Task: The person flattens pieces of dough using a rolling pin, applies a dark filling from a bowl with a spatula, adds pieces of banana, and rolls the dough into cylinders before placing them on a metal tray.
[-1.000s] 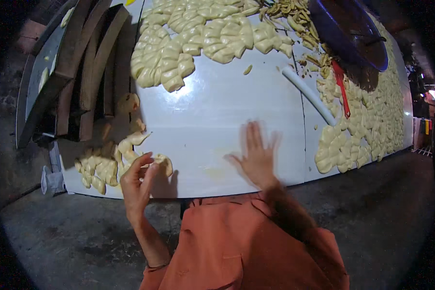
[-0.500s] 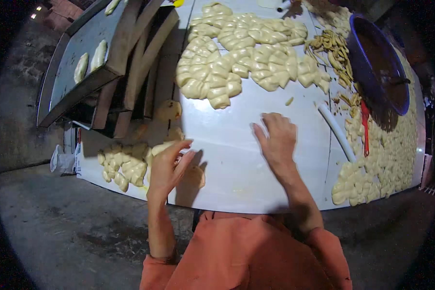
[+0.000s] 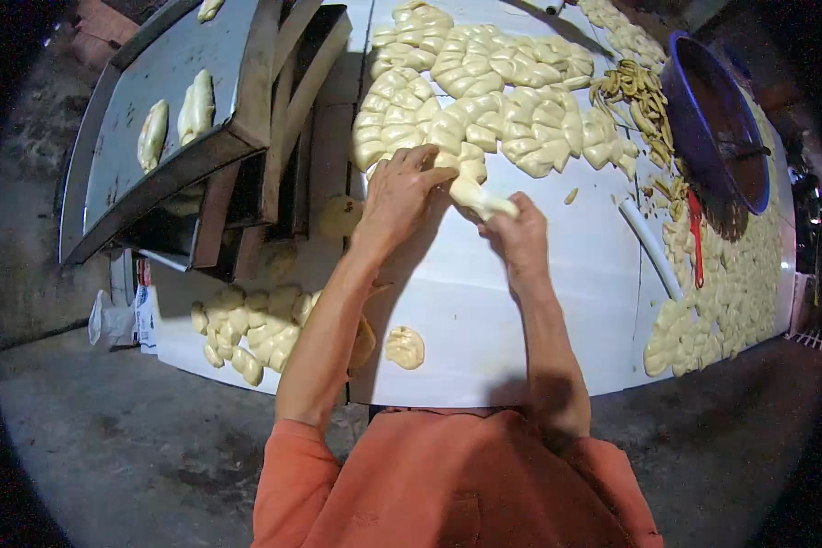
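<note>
A large cluster of pale, glossy dough pieces [image 3: 484, 59] covers the far middle of the table. My left hand [image 3: 399, 192] is at its near edge, thumb and fingers closed on the dough there. My right hand [image 3: 522, 239] grips one end of a stretched dough piece [image 3: 477, 194], its other end by my left thumb. Whether that piece is still joined to the cluster is hard to tell. Nearer me lies a flattened round of dough [image 3: 405, 348]. Under my left forearm, another flat round is partly hidden.
Stacked metal trays [image 3: 164, 110] stand at the left, the top one holding several shaped dough pieces. More dough lies at the near left [image 3: 256, 324] and along the right [image 3: 721, 301]. A purple tub [image 3: 671, 100], yellowish strips [image 3: 644, 100], a red utensil [image 3: 696, 237] and a white rod [image 3: 650, 249] are at the right.
Both hands have moved away from me to the cluster's near edge. My right hand, empty before, now holds a dough piece. A flat dough round now shows on the near table, right of my left forearm.
</note>
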Demonstrator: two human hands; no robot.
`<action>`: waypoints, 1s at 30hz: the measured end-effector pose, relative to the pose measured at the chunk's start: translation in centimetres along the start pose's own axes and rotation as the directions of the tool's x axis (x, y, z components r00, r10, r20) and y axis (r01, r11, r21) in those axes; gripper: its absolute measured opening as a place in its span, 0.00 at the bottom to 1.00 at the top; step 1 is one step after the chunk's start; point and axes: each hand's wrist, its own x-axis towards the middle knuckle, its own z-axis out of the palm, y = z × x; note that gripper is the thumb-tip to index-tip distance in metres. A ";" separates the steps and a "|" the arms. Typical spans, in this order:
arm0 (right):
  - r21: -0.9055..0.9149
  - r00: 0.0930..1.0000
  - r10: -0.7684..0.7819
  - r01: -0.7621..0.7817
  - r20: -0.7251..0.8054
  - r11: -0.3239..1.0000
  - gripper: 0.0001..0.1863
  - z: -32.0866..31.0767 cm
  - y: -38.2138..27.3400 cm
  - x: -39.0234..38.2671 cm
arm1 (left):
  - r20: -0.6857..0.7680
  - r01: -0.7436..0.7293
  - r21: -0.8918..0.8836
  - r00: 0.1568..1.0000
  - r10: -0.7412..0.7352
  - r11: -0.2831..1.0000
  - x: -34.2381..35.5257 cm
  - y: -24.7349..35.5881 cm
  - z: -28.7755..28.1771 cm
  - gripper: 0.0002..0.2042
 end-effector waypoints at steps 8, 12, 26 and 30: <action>0.184 0.992 0.118 -0.107 -0.053 0.977 0.21 0.9 -1.1 1.1 | -0.025 -0.126 0.013 0.992 0.127 0.992 0.1 1.2 0.5 0.24; 0.070 0.997 0.074 -0.073 -0.003 0.995 0.20 1.5 -1.1 2.0 | 0.044 -0.185 -0.001 0.982 0.185 0.983 0.4 1.2 0.9 0.25; 0.137 0.983 0.167 -0.175 0.072 0.975 0.11 -4.0 -3.0 -8.7 | 0.037 -0.191 0.130 0.982 0.188 0.973 -1.0 1.4 1.8 0.18; 0.168 0.990 0.076 -0.095 0.118 0.981 0.12 -5.7 -3.1 -12.3 | 0.072 -0.131 0.145 0.990 0.121 0.981 -1.4 1.4 1.6 0.23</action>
